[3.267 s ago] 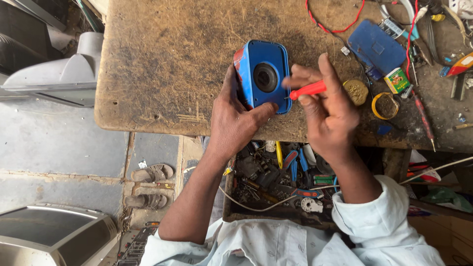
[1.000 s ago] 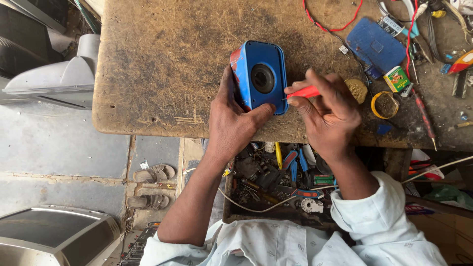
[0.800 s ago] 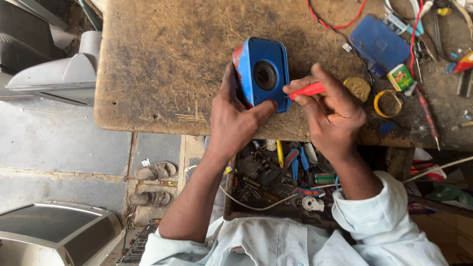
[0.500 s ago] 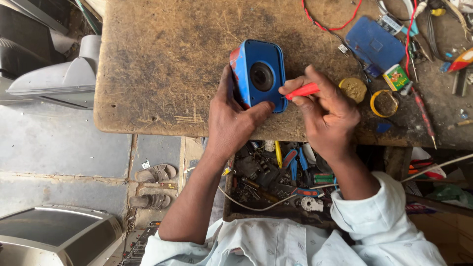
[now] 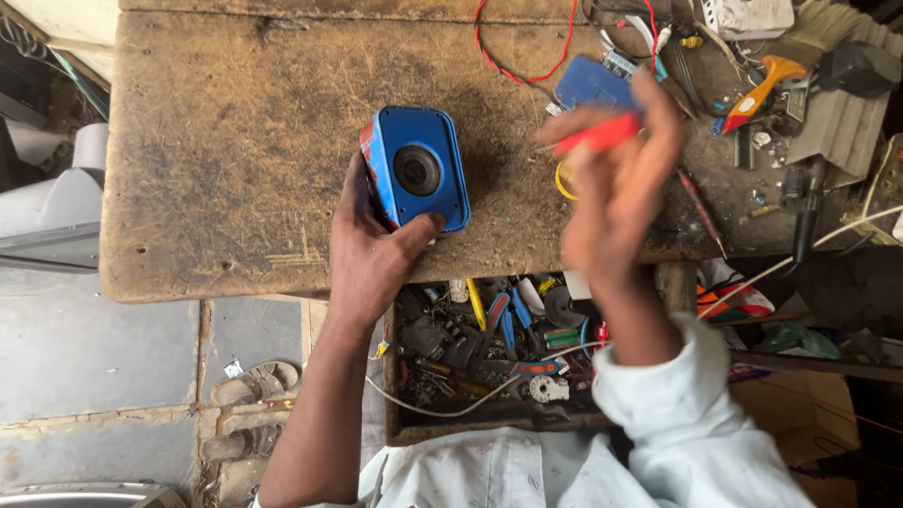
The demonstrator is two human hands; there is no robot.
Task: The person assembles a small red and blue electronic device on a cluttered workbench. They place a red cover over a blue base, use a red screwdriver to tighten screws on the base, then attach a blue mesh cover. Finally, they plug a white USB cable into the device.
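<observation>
You worked at a worn wooden tabletop [image 5: 226, 141], its surface scratched, stained and darkened in patches. Daylight fell evenly across it. Below its near edge sat an open drawer [image 5: 489, 353] crammed with small tools and parts. To your left the floor [image 5: 94, 357] was grey concrete slabs with cracked joints, and a pair of sandals [image 5: 249, 384] lay on it. A grey moulded casing [image 5: 47, 212] stood at the far left. Tools and wires cluttered the tabletop's right end.
</observation>
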